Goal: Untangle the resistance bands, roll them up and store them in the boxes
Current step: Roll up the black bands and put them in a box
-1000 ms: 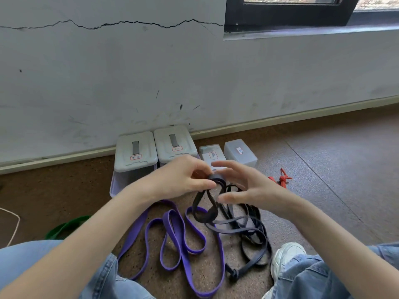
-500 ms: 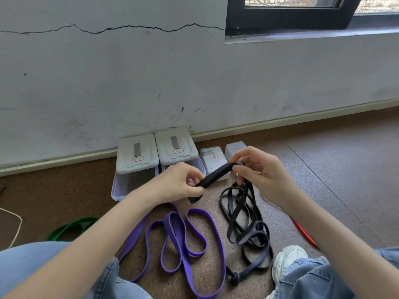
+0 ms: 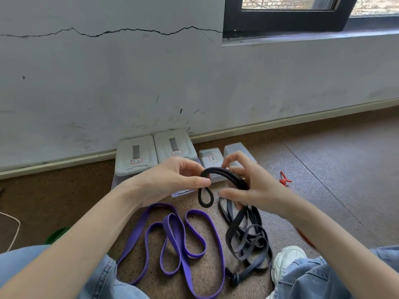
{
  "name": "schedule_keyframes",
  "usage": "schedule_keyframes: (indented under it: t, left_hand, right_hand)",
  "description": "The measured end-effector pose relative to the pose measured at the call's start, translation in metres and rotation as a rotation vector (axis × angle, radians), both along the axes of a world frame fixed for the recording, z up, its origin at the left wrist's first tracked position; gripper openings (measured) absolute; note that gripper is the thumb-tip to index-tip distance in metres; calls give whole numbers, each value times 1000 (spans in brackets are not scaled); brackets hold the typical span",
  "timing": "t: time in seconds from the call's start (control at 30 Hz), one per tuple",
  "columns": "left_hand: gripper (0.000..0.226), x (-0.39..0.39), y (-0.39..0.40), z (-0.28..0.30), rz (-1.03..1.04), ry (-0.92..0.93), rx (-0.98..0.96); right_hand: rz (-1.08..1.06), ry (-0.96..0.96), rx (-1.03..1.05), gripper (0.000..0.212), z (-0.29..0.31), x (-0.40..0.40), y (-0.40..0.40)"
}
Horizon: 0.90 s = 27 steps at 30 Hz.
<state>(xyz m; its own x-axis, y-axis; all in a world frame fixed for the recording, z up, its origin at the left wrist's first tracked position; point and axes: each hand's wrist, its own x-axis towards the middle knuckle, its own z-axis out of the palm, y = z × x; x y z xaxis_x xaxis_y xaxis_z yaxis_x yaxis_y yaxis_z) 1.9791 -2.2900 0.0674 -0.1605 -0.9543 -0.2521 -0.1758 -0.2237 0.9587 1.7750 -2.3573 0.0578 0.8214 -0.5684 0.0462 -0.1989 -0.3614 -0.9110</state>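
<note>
Left hand point(image 3: 172, 180) and right hand point(image 3: 254, 188), grips pinching black band point(image 3: 224, 174); since a moment ago, end doubled into small loop: rolling begun.

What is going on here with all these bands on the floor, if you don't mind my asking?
A person sitting on the floor is working on a black resistance band, pinching a folded end in the left hand while the right hand holds the strand beside it. The rest of it trails into a loose tangle below. A purple band lies in loops, untouched. The storage boxes by the wall have their lids on.
</note>
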Motion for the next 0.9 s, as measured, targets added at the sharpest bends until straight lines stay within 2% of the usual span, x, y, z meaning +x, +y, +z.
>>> schedule_keyframes:
  t: [0.07,0.13,0.27,0.4,0.53,0.7,0.8,0.9]
  left_hand:
    - [14,2,-3,-3,53,124,10]
    - [17,5,-5,-4,106,251,26]
    - [22,5,-5,-9,136,338,53]
    - [18,1,-6,-11,127,368,90]
    - [17,2,-5,-10,88,231,109]
    - [23,1,-2,-5,-86,-236,71]
    - [14,-3,-3,-7,-139,-288,67]
    - [8,1,-4,-8,-121,-219,82]
  right_hand:
    - [-16,38,-228,43,-2,4,2]
    - [-28,24,-357,44,0,5,3]
    - [-30,-4,-461,61,1,9,7]
    - [-115,-35,-469,53,-1,9,7]
    - [-159,-12,-395,39,0,4,0]
    - [-117,33,-367,28,-3,5,0]
    - [-66,94,-429,27,-7,7,1]
    - [-2,135,-414,41,-8,6,1]
